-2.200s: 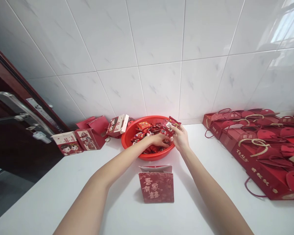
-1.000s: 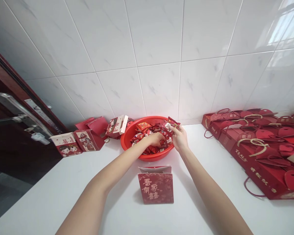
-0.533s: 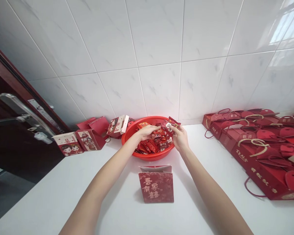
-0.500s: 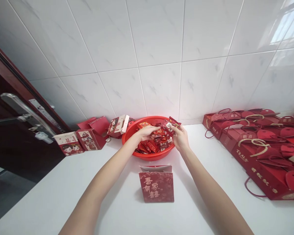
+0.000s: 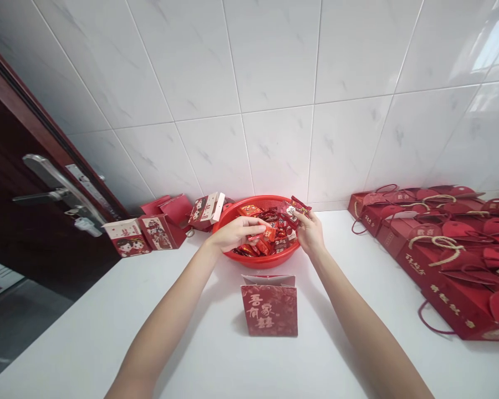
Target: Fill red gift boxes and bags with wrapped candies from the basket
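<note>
A red plastic basket (image 5: 270,262) full of wrapped candies (image 5: 280,244) stands against the tiled wall. My left hand (image 5: 237,233) is over its left side, fingers closed on an orange-red wrapped candy (image 5: 268,231). Over the basket's right side, my right hand (image 5: 310,234) grips dark red candy packets (image 5: 290,211), one with a white round label; how many is hard to make out. In front of the basket a dark red paper gift box (image 5: 270,311) with pale lettering stands upright, its top open. It lies between my forearms, untouched.
Several red gift boxes with rope handles (image 5: 436,266) fill the table's right side. Smaller printed boxes (image 5: 162,230) stand along the wall at back left. A dark door with a metal handle (image 5: 62,191) borders the white table (image 5: 216,354) on the left.
My left hand has drawn slightly left and down, with an orange-red candy now showing at its fingertips. My right hand still holds the dark red packets. The view has shifted slightly.
</note>
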Motion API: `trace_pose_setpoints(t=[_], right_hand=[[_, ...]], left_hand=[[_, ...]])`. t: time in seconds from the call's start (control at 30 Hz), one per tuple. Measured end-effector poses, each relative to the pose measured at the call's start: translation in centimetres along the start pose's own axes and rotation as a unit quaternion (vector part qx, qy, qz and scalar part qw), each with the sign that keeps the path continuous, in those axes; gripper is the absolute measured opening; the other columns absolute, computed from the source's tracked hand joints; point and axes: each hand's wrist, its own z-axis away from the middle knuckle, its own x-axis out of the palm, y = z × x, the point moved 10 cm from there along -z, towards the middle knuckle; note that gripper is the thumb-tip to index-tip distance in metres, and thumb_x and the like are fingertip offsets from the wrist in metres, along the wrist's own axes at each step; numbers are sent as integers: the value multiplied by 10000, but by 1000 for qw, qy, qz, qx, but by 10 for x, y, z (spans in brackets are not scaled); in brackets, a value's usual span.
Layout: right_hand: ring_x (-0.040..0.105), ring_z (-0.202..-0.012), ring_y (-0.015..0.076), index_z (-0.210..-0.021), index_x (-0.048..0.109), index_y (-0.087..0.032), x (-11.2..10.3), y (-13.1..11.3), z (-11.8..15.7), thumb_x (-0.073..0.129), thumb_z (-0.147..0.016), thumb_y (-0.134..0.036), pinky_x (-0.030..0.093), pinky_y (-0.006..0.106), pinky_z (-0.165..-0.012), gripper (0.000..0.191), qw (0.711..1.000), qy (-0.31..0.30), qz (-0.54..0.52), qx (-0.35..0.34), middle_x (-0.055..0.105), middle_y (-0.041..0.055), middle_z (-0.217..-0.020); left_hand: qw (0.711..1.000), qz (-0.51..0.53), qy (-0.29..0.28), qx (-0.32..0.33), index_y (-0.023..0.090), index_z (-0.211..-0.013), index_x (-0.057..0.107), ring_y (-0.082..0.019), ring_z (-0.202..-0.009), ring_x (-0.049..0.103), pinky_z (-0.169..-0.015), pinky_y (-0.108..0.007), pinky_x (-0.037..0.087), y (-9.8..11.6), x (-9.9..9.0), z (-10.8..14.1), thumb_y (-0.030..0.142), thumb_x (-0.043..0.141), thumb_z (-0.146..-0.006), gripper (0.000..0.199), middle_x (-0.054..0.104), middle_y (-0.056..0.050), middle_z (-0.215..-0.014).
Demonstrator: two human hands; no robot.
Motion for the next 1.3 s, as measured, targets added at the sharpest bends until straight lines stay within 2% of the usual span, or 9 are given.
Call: trace_pose_setpoints(t=[0.1,0.2,0.37,0.43,0.5,0.73,0.9,1.07,1.3], right_hand=[[712,-794,185,-822,699,-184,-1,0,-1,819,-607,-150,589,329,-755,249,1000,2,2,-4,766,14,-843],[714,-795,192,-812,687,-184,-2,1,-2,822,-611,-159,590,341,-763,243,1000,-1,4,-9,765,19,-838],[712,-803,186,-828,684,-180,-2,3,-3,829,-619,-155,584,333,-786,256,1000,-10,10,-2,764,18,-846],[710,-807,184,-816,691,-179,-2,2,-2,824,-616,-145,584,326,-776,243,1000,-6,9,0,766,17,-845],[709,-805,183,-807,697,-181,-1,1,-1,823,-606,-140,586,318,-760,241,1000,-5,9,2,769,16,-842],[708,-780,162,-796,702,-179,4,-1,2,838,-574,-146,582,276,-734,262,1000,-11,7,5,771,9,-818],[706,-792,171,-830,709,-176,3,0,1,839,-585,-160,580,295,-749,278,1000,-17,20,6,772,16,-843],[716,-825,195,-858,708,-178,2,0,2,838,-599,-189,586,327,-779,290,999,-18,44,4,771,24,-866],[717,-763,186,-833,703,-184,9,-2,6,828,-611,-200,596,319,-735,255,998,-24,57,17,765,19,-823]], left_hand=[[993,-109,-4,48,167,-923,753,-109,-612,534,-563,-218,425,29,11,43,458,818,-682,384,662,-19,-731],[974,-210,11,80,205,-851,774,-165,-707,614,-629,-250,475,49,27,80,451,797,-712,284,712,-38,-773],[935,-333,-5,121,302,-859,798,-185,-866,670,-781,-273,511,53,61,111,373,708,-846,114,731,-33,-1032],[924,-360,24,126,303,-869,780,-196,-961,668,-852,-278,498,50,61,114,377,666,-884,137,713,-25,-1124],[918,-375,45,119,287,-882,749,-202,-981,661,-872,-281,482,45,58,114,401,610,-921,184,720,-22,-1082],[918,-372,109,88,234,-893,631,-151,-716,588,-697,-244,440,25,43,104,430,474,-985,267,669,24,-811],[917,-357,146,101,237,-1039,621,-143,-712,590,-674,-235,438,19,39,95,454,488,-982,261,692,26,-875],[886,-388,206,146,238,-1055,595,-137,-628,588,-634,-244,429,27,34,96,437,436,-1013,258,660,44,-772],[835,-451,233,212,233,-1101,584,-157,-682,631,-672,-262,453,32,34,97,390,410,-1034,244,700,25,-796]])
